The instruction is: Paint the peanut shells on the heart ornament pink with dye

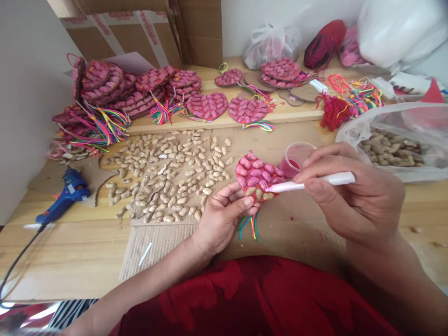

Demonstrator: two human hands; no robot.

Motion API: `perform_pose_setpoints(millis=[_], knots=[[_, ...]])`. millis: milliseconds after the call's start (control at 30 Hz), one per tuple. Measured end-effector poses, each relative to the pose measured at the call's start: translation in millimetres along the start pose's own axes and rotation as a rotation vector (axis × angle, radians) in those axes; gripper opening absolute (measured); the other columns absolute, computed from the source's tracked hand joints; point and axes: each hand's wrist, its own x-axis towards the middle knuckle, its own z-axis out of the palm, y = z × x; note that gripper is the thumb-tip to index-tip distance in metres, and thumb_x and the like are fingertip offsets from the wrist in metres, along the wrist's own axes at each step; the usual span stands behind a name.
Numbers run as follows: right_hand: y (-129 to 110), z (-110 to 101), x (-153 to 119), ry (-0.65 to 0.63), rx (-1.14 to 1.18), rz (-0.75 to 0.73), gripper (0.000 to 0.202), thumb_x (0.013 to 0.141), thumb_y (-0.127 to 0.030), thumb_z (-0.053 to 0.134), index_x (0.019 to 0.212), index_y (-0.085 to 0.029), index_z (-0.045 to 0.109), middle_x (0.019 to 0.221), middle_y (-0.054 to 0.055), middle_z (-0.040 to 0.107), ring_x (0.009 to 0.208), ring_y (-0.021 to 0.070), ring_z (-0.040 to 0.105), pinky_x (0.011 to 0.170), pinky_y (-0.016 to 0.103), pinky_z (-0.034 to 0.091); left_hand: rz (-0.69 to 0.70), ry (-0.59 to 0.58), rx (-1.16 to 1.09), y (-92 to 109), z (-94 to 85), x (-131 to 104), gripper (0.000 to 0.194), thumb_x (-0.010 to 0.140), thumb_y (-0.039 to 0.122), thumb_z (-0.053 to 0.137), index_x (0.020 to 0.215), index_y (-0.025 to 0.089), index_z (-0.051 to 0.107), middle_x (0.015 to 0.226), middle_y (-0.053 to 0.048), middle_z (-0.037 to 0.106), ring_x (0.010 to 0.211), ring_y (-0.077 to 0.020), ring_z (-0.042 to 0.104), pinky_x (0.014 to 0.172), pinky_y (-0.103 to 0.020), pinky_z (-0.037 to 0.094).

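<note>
My left hand (224,212) pinches the lower edge of a red heart-shaped peanut ornament (257,173), thumb on its face. Most of its peanuts are painted pink, while a few near the bottom show bare tan shell. Coloured strings (250,227) dangle beneath it. Between the thumb and fingers of my right hand (350,191) is a white paintbrush (315,182), its pink tip touching the peanuts at the ornament's lower right. Just behind the ornament stands a clear plastic cup (300,154) with pink paint inside, partly covered by my right fingers.
Loose peanuts (178,177) spread over cardboard at left, beside a blue glue gun (66,193) with its cord. Pink peanut ornaments (105,84) are piled along the raised wooden shelf (168,122). At right sits a plastic bag of peanuts (395,144); cardboard boxes (122,37) stand behind.
</note>
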Motion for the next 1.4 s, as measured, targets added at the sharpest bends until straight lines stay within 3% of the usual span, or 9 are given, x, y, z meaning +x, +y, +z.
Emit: perform_pose_setpoints(millis=[267, 733, 1400], knots=[[2.7, -1.3, -0.2, -0.05, -0.072, -0.088, 0.013, 0.079, -0.016, 0.068, 0.09, -0.022, 0.07, 0.079, 0.001, 0.068, 0.093, 0.0207, 0.063, 0.086, 0.04, 0.051, 0.007, 0.006, 0.017, 1.1, 2.5, 0.4, 0.031, 0.074, 0.012, 0.079, 0.103, 0.019, 0.075, 0.094, -0.003, 0.076, 0.072, -0.0089, 0.069, 0.068, -0.018, 0.055], [3.5, -0.4, -0.1, -0.115, -0.077, -0.195, 0.016, 0.078, -0.016, 0.07, 0.092, -0.024, 0.069, 0.08, 0.0, 0.071, 0.086, 0.0207, 0.061, 0.085, 0.041, 0.051, 0.023, 0.005, 0.074, 0.0, 0.9, 1.3, 0.033, 0.072, 0.015, 0.081, 0.105, 0.017, 0.075, 0.096, -0.005, 0.075, 0.073, -0.0076, 0.065, 0.065, -0.016, 0.053], [3.6, -2.8, 0.9, -0.159, -0.113, -0.223, 0.01, 0.079, -0.019, 0.07, 0.088, -0.021, 0.068, 0.077, 0.002, 0.07, 0.086, 0.0203, 0.061, 0.084, 0.04, 0.052, 0.041, 0.015, 0.124, -0.9, -0.3, 1.8, 0.033, 0.071, 0.018, 0.082, 0.104, 0.018, 0.076, 0.098, -0.006, 0.074, 0.074, -0.008, 0.064, 0.067, -0.017, 0.054]])
